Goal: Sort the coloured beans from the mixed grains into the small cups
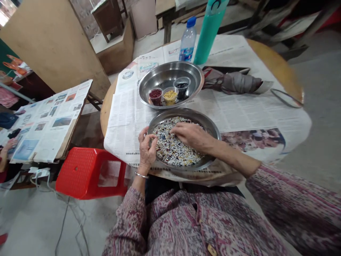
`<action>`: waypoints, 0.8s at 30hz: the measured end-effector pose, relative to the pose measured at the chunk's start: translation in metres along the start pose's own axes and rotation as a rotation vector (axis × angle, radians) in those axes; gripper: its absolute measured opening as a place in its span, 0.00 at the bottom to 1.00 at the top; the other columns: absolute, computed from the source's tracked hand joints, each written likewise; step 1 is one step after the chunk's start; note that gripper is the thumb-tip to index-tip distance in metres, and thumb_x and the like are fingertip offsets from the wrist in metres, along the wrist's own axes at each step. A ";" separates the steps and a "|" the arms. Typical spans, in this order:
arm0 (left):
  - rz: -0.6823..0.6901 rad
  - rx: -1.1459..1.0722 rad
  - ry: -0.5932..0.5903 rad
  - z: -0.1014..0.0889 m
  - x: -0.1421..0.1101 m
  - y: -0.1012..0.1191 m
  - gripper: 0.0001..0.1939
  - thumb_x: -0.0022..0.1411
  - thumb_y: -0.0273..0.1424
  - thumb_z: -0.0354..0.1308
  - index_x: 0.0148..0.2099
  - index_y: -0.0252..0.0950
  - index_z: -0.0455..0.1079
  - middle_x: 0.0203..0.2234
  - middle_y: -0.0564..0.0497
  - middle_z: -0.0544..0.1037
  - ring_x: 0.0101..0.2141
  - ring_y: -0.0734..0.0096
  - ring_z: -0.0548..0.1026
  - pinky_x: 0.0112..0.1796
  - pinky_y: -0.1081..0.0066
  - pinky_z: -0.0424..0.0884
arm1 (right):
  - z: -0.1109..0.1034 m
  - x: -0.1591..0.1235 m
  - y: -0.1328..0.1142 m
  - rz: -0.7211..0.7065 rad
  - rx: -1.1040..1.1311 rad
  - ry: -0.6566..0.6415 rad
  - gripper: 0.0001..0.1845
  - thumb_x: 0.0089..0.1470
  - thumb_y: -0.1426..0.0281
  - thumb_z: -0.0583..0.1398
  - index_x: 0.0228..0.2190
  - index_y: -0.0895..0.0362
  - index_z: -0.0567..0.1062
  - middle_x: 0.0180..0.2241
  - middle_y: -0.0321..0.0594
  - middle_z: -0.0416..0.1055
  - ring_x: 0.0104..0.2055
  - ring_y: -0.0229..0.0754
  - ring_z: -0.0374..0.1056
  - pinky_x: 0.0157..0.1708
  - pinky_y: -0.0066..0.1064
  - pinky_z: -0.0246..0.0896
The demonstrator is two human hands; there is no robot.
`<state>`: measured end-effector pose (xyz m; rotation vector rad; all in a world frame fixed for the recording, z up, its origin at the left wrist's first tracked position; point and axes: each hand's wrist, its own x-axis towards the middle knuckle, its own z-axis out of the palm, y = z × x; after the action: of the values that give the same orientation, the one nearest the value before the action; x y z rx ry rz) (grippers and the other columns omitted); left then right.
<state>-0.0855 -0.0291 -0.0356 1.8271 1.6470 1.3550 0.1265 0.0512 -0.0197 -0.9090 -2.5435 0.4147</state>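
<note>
A round metal basin (217, 129) stands near the table's front edge. Spread over its bottom is a mix of white, yellow and dark grains and beans (176, 151). My left hand (147, 149) is at the basin's left rim, fingers curled around it and thumb close to the index finger. Over the mix, my right hand (190, 135) has its fingertips drawn together and touching the grains; whatever is between them is hidden. Just behind, a second metal basin (170, 71) holds three clear cups: one of red beans (155, 95), one of yellow beans (170, 95), one of black beans (182, 87).
Newspaper (125, 121) covers the round table. Behind the basins stand a water bottle (188, 41) and a tall teal bottle (209, 32). A grey cloth bundle (231, 82) lies at right. A red stool (80, 172) is on the left; another person's hand (10, 144) rests at a neighbouring table.
</note>
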 end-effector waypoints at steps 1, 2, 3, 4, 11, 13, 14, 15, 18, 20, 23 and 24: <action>-0.004 0.003 -0.003 0.000 0.000 0.000 0.06 0.70 0.32 0.55 0.41 0.38 0.71 0.61 0.45 0.66 0.64 0.59 0.62 0.65 0.54 0.58 | -0.001 0.002 0.004 0.026 -0.020 0.043 0.18 0.61 0.76 0.51 0.43 0.55 0.78 0.42 0.46 0.75 0.45 0.46 0.68 0.44 0.36 0.63; -0.008 0.007 -0.005 0.000 0.000 0.000 0.05 0.70 0.32 0.55 0.41 0.38 0.71 0.61 0.45 0.66 0.64 0.60 0.62 0.65 0.54 0.58 | -0.001 0.004 0.007 0.050 -0.054 0.084 0.18 0.61 0.75 0.51 0.44 0.55 0.78 0.43 0.46 0.75 0.47 0.47 0.68 0.45 0.38 0.63; -0.011 0.011 -0.008 0.000 0.000 0.000 0.05 0.70 0.32 0.55 0.41 0.38 0.71 0.62 0.45 0.65 0.64 0.60 0.62 0.66 0.54 0.57 | 0.000 0.007 0.008 0.079 -0.099 0.117 0.18 0.62 0.73 0.52 0.46 0.54 0.78 0.44 0.46 0.75 0.48 0.49 0.67 0.46 0.40 0.63; -0.011 0.012 -0.009 0.000 0.000 0.000 0.05 0.70 0.31 0.55 0.41 0.39 0.71 0.62 0.45 0.65 0.64 0.59 0.62 0.66 0.54 0.57 | 0.001 0.010 0.008 0.112 -0.148 0.145 0.17 0.63 0.71 0.52 0.47 0.54 0.78 0.45 0.47 0.75 0.49 0.52 0.66 0.46 0.42 0.63; -0.015 0.008 0.005 0.000 -0.002 0.003 0.06 0.71 0.33 0.55 0.41 0.39 0.71 0.61 0.45 0.65 0.64 0.59 0.63 0.65 0.53 0.58 | 0.015 0.013 -0.004 0.145 -0.138 0.035 0.14 0.64 0.67 0.53 0.40 0.56 0.79 0.40 0.49 0.75 0.45 0.50 0.68 0.42 0.38 0.63; -0.015 0.015 0.005 0.000 -0.002 0.003 0.06 0.71 0.33 0.55 0.41 0.38 0.71 0.61 0.44 0.66 0.64 0.59 0.63 0.65 0.53 0.58 | 0.012 0.004 -0.010 0.087 -0.012 -0.042 0.13 0.63 0.70 0.53 0.37 0.54 0.78 0.37 0.44 0.75 0.40 0.44 0.70 0.40 0.35 0.63; -0.013 0.020 0.004 0.001 -0.002 0.002 0.06 0.71 0.33 0.55 0.41 0.39 0.71 0.61 0.44 0.66 0.64 0.59 0.63 0.65 0.53 0.58 | 0.009 -0.001 -0.013 0.051 0.047 -0.073 0.13 0.63 0.70 0.53 0.37 0.53 0.78 0.37 0.42 0.75 0.39 0.43 0.71 0.40 0.34 0.63; -0.010 0.024 0.003 0.001 -0.002 0.002 0.06 0.71 0.33 0.55 0.41 0.39 0.71 0.61 0.44 0.66 0.64 0.59 0.63 0.65 0.53 0.58 | 0.004 -0.007 -0.017 0.015 0.093 -0.091 0.12 0.63 0.70 0.54 0.38 0.53 0.78 0.37 0.42 0.76 0.38 0.42 0.71 0.40 0.34 0.64; -0.002 0.016 0.007 0.001 -0.002 0.000 0.06 0.71 0.32 0.55 0.41 0.39 0.71 0.62 0.45 0.66 0.64 0.59 0.63 0.65 0.51 0.58 | -0.010 -0.029 -0.027 -0.059 0.136 -0.095 0.11 0.63 0.70 0.55 0.39 0.52 0.78 0.39 0.42 0.76 0.39 0.41 0.72 0.39 0.33 0.64; 0.001 0.003 0.011 0.002 -0.002 -0.001 0.05 0.70 0.32 0.55 0.41 0.39 0.72 0.62 0.45 0.65 0.64 0.59 0.62 0.65 0.51 0.58 | -0.016 -0.044 -0.031 -0.090 0.110 -0.142 0.11 0.61 0.73 0.55 0.35 0.52 0.78 0.36 0.40 0.75 0.36 0.40 0.71 0.36 0.32 0.62; 0.002 -0.008 0.008 0.002 -0.003 -0.001 0.05 0.70 0.30 0.55 0.41 0.39 0.72 0.62 0.45 0.65 0.65 0.59 0.61 0.66 0.52 0.57 | -0.013 -0.063 -0.036 -0.115 0.064 -0.258 0.11 0.57 0.77 0.56 0.29 0.52 0.75 0.29 0.36 0.74 0.32 0.39 0.70 0.33 0.32 0.59; 0.001 -0.008 0.007 0.001 -0.003 0.000 0.04 0.69 0.30 0.55 0.41 0.39 0.72 0.62 0.45 0.65 0.65 0.59 0.61 0.66 0.52 0.57 | -0.010 -0.066 -0.038 -0.116 0.055 -0.271 0.11 0.57 0.77 0.56 0.29 0.52 0.75 0.29 0.36 0.74 0.32 0.40 0.70 0.33 0.32 0.59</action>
<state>-0.0842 -0.0308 -0.0376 1.8205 1.6422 1.3685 0.1580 -0.0188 -0.0137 -0.7227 -2.7963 0.6058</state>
